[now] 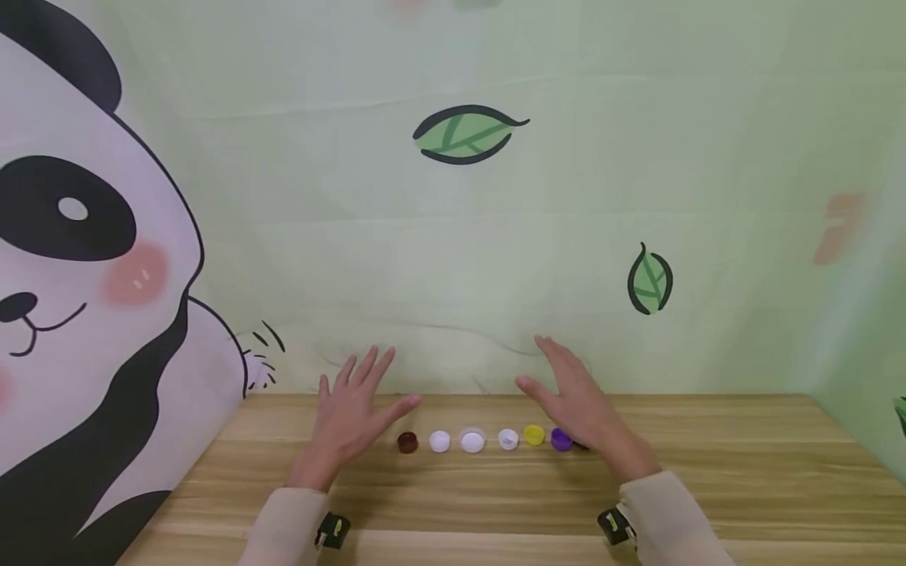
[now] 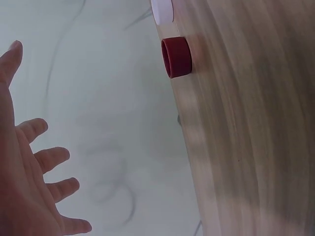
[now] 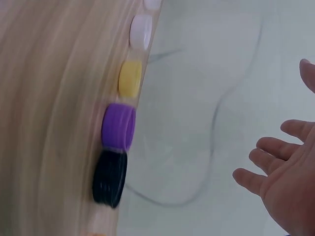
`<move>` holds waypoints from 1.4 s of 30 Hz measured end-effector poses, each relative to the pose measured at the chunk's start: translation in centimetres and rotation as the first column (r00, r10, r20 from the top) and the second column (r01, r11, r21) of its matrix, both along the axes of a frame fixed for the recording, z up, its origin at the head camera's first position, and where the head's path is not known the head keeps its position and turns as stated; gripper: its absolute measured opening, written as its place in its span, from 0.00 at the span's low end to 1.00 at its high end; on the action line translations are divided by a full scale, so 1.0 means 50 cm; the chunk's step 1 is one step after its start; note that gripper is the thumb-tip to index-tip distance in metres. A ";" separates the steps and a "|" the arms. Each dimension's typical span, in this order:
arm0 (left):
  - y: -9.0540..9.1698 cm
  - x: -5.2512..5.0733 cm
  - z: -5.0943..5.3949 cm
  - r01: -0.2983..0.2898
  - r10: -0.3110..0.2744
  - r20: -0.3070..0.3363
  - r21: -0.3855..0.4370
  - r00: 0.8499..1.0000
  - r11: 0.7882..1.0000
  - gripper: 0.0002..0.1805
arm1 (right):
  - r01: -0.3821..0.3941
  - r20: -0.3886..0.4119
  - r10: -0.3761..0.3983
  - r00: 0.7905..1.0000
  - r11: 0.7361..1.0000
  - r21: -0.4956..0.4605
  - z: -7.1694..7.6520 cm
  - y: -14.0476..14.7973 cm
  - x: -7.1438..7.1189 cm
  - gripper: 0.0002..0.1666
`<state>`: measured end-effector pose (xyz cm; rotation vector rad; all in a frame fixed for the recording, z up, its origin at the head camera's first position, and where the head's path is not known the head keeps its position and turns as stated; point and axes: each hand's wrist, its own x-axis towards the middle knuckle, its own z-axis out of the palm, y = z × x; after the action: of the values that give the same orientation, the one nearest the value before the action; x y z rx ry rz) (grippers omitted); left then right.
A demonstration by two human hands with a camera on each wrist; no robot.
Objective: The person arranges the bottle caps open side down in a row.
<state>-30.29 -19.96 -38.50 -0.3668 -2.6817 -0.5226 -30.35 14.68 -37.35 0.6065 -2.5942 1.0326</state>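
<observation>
A row of bottle caps lies on the wooden table, open sides up. From left to right come a dark red cap, a white cap, a wider white cap, another white cap, a yellow cap, a purple cap and a black cap. My left hand hovers near the red cap, fingers spread, holding nothing. Above the purple and black caps, my right hand is raised with fingers extended and nothing held; it hides most of the black cap in the head view.
The wood-grain table ends at the back against a pale green cloth printed with leaves and a large panda on the left. Each wrist carries a small black camera, as on the left sleeve.
</observation>
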 end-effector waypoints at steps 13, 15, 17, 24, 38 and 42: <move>-0.016 0.004 -0.006 0.008 -0.008 0.007 0.069 1.000 0.998 0.50 | -0.062 0.119 0.075 0.990 0.992 -0.112 -0.016 -0.075 0.000 0.45; -0.020 0.004 -0.009 0.009 -0.010 0.012 0.083 1.000 0.997 0.50 | -0.076 0.121 0.092 0.988 0.988 -0.132 -0.019 -0.085 -0.002 0.44; -0.023 0.005 -0.011 0.011 -0.013 0.021 0.091 1.000 0.996 0.50 | -0.084 0.129 0.104 0.986 0.985 -0.148 -0.022 -0.096 -0.003 0.44; -0.031 0.009 -0.019 0.014 -0.016 0.026 0.076 1.000 0.997 0.49 | -0.088 0.157 0.121 0.980 0.976 -0.200 -0.035 -0.128 -0.006 0.42; -0.044 0.002 -0.040 0.096 -0.103 0.039 0.150 0.994 0.984 0.40 | -0.119 0.192 0.171 0.966 0.959 -0.258 -0.047 -0.192 -0.007 0.41; -0.047 0.000 -0.048 0.102 -0.129 0.103 0.236 0.986 0.967 0.41 | -0.122 0.191 0.171 0.967 0.962 -0.244 -0.053 -0.207 -0.013 0.41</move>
<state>-30.30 -22.31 -40.91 -0.4391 -2.6831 -0.9065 -30.98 4.32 -39.98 0.6713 -2.5794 1.4977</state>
